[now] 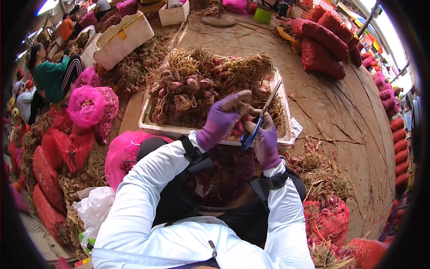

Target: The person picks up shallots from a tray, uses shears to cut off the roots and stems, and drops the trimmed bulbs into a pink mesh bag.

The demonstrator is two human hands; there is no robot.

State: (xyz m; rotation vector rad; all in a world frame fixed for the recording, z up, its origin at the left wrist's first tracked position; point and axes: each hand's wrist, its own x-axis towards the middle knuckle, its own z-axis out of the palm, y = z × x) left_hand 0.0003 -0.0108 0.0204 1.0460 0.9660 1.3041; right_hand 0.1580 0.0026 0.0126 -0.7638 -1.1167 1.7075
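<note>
My left hand [225, 115], in a purple glove with brownish fingertips, is closed over a few reddish shallots [241, 127]; its fingers partly hide them. Close beside it, my right hand [267, 142], gloved alike, grips scissors [252, 135] by their blue handles. The metal blades [273, 96] point up and away to the right. Both hands are above the near edge of a white foam box [172, 130]. Inside the box lies a heap of shallots [190, 85] with dry, straw-coloured stalks.
Pink mesh bags [87, 107] and red sacks [48, 179] lie at left, near a seated person in green [50, 76]. Another foam box [123, 40] stands far left. Red sacks [320, 49] are piled far right. Dry trimmings [320, 172] and a red bag [329, 219] lie at my right.
</note>
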